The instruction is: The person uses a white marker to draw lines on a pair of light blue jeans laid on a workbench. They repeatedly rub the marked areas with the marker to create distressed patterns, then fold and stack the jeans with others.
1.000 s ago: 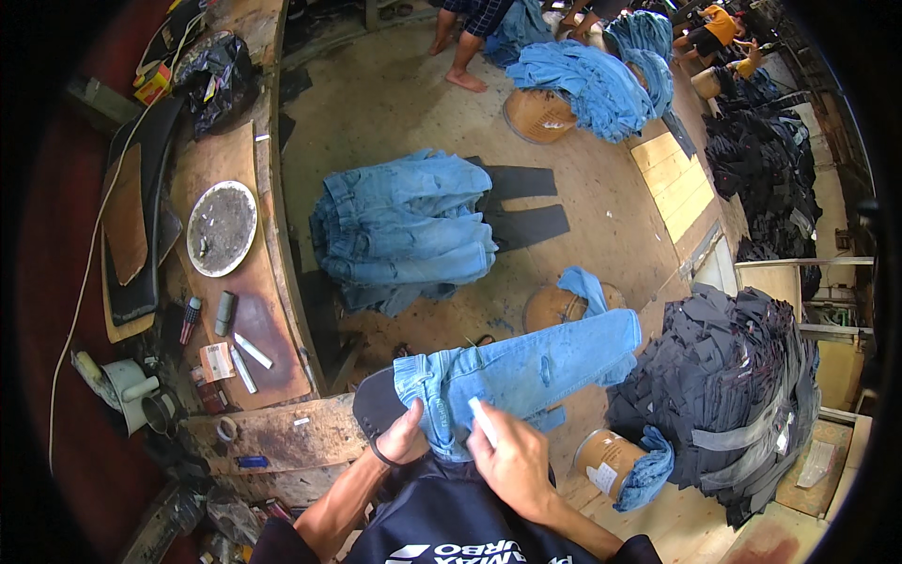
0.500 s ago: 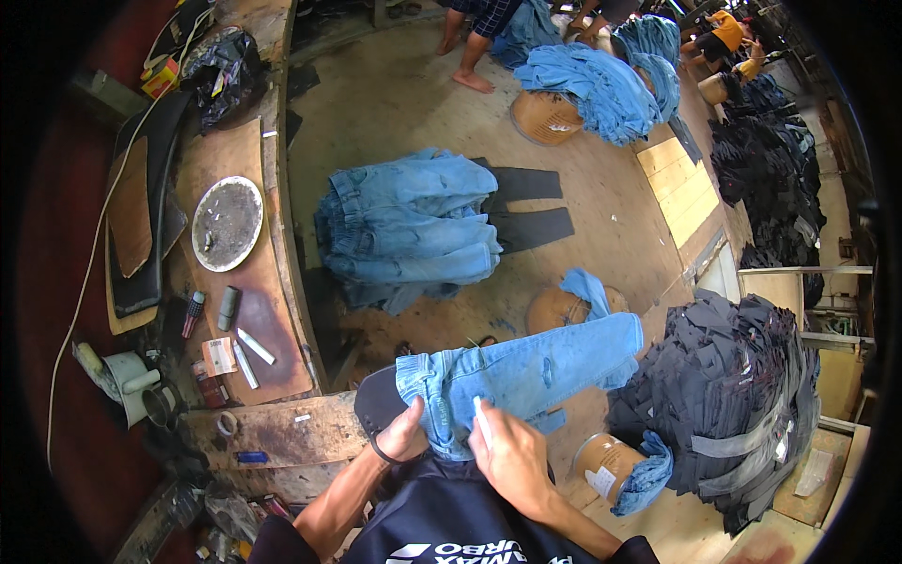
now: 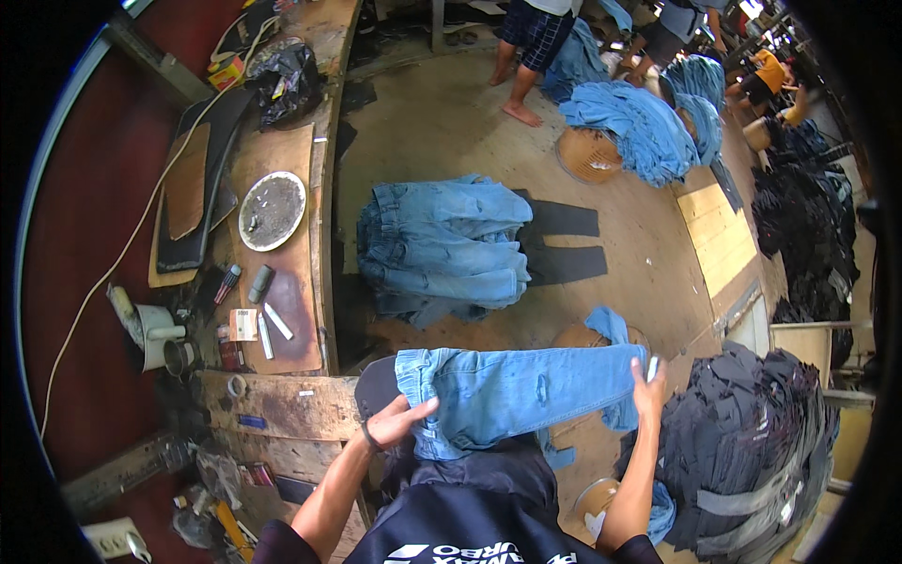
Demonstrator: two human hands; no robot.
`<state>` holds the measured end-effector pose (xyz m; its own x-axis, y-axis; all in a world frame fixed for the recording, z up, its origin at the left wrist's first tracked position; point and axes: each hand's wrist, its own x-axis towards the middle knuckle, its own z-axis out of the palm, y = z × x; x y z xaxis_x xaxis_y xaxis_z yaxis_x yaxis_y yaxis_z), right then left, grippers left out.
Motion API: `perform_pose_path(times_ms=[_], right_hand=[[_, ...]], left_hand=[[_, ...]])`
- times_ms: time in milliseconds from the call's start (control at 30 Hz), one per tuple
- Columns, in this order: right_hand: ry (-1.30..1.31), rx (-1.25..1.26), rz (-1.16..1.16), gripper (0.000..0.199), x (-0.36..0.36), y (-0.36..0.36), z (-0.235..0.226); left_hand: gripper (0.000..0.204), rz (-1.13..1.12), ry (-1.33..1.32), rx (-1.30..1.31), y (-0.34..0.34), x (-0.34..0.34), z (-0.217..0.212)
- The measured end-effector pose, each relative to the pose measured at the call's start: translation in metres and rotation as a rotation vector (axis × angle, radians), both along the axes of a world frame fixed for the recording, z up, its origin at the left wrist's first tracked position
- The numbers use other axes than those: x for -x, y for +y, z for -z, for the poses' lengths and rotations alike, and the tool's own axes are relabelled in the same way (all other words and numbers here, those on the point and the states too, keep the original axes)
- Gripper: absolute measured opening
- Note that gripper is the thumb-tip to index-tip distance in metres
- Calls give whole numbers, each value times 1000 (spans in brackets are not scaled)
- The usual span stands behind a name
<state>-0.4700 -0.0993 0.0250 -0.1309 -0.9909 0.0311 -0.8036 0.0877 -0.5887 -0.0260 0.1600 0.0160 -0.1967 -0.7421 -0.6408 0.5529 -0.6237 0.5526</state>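
Bare concrete floor (image 3: pixel 442 122) fills the middle of the view, with a long wooden workbench (image 3: pixel 282 282) running down its left side and a second, rougher plank (image 3: pixel 282 406) crossing at the bench's near end; on the floor beyond the plank lies a stack of light blue jeans (image 3: pixel 442 249), and just past it, flat on the concrete, a dark pair of trousers (image 3: pixel 564 244).

Stretched across the person's front — level, waistband toward the bench — is a light blue pair of jeans (image 3: pixel 517 390); the left hand (image 3: pixel 395 423) is clenched on the waistband end, fingers curled into the cloth, while the right hand (image 3: pixel 648 385) pinches the leg end, thumb and fingers closed over the hem; the two hands are well apart, the denim pulled straight between them.

To the right of the right hand rises a heap of dark jeans (image 3: pixel 752 442), near it but not touching; at the far edge of the floor sits another pile of blue denim (image 3: pixel 639 122), with someone's bare feet (image 3: pixel 521 111) just beside it.

On the workbench's middle stands a round metal plate (image 3: pixel 272 209); nearer its close end lie a white chalk stick (image 3: pixel 278 321) and small tools — too small to tell apart.
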Motion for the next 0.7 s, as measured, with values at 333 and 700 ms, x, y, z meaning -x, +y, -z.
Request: perform_pose_path(times_ms=[333, 700], right_hand=[[-554, 142, 414, 50, 196, -195, -6], [-169, 36, -373, 52, 30, -62, 4]], left_hand=[[54, 577, -640, 339, -103, 178, -6], [47, -725, -231, -337, -157, 217, -23]])
